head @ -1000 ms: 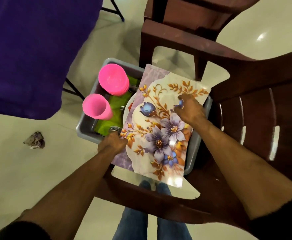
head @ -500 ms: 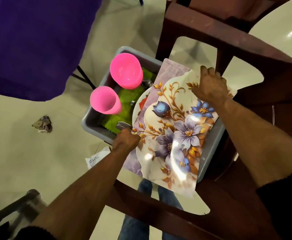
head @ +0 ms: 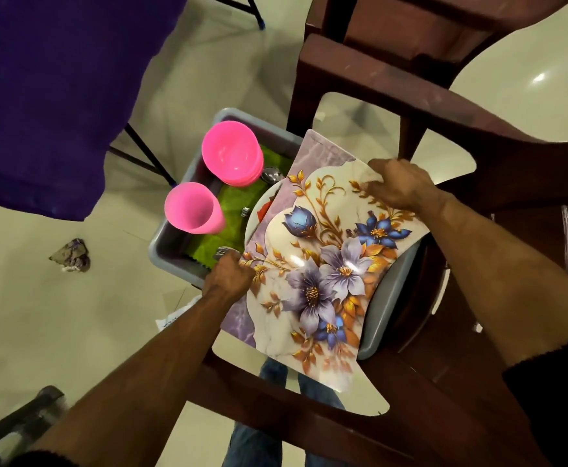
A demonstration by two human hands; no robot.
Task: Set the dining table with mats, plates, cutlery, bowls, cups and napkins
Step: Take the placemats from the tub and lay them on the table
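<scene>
Both grips, left hand (head: 228, 276) and right hand (head: 402, 187), pinching mat (head: 316, 257) edges; beneath: tub (head: 171, 254); left of grips: bowls (head: 230, 156), cup (head: 191, 208); around: chair (head: 478, 136).

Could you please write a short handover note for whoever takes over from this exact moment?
Left hand grips the floral mat's left edge; right hand grips its far edge.
The mat lies across the grey tub on the brown chair.
In the tub: pink bowls, pink cup, green napkins, plate, cutlery.
Done: nothing laid yet.
Left: everything.
</scene>
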